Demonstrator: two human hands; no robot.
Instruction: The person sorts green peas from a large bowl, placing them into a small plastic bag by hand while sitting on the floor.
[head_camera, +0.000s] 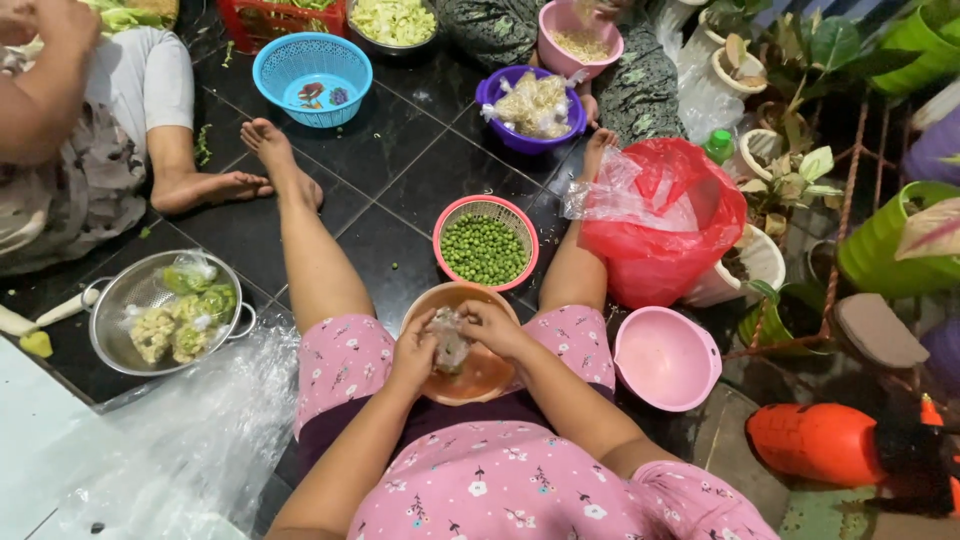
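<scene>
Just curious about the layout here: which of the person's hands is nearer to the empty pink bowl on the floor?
Right. The right hand is over the orange bowl, beside the pink bowl; the left hand is farther away.

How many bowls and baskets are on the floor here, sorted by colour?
Pink: 3, a green-pea basket, an empty bowl, a bowl at the top
Blue: 1
Purple: 1
Orange, in the lap: 1
Metal: 2
Total: 8
</scene>
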